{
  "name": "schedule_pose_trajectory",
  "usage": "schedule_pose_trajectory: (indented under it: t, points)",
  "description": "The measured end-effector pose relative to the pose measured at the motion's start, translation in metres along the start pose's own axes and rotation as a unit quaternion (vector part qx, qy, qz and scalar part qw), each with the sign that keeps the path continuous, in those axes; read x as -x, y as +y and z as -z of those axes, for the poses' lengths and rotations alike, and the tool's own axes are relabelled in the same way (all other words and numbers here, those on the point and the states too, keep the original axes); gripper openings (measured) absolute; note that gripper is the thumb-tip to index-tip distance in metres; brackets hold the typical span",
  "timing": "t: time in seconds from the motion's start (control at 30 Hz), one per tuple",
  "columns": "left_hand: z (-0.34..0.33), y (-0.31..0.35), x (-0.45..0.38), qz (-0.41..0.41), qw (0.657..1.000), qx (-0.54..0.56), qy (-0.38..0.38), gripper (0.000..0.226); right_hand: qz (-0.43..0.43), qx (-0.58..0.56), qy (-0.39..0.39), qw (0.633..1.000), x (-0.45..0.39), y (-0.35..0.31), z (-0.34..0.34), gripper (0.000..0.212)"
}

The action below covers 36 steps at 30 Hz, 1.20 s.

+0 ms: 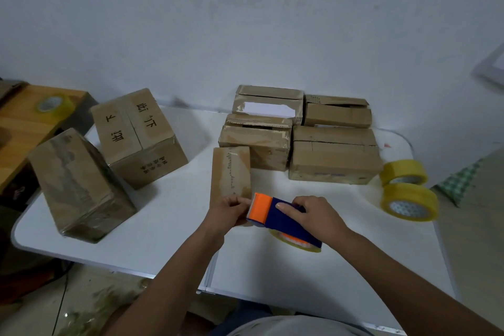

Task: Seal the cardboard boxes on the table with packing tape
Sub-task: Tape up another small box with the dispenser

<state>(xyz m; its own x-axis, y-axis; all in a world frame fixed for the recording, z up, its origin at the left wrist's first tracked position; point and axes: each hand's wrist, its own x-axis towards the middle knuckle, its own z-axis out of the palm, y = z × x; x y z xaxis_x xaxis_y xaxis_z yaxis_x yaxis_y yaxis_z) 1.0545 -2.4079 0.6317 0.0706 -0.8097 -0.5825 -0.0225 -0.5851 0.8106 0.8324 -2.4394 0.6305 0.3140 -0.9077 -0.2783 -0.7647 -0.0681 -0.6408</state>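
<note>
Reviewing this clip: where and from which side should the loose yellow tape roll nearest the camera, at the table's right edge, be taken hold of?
Grip the nearest loose yellow tape roll across its outer yellow band, coming from above, since it stands on edge with its patterned core facing the camera. The second yellow tape roll sits close behind, so fingers likely fit better on the left and right flanks. The white folding table is bare in front.

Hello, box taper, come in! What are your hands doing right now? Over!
Right hand grips tape dispenser. Left hand pinches near end of small box, at the dispenser's blade. Nothing in the way.
</note>
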Motion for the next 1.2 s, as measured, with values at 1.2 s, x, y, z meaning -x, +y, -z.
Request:
schedule_pose_trajectory:
  t: [1.2]
  points:
    - [0.062, -0.04, -0.001, -0.039, 0.96, 0.092, 0.261, 0.012, 0.033, 0.161, -0.048, 0.985, -0.024, 0.0, 0.015, 0.06]
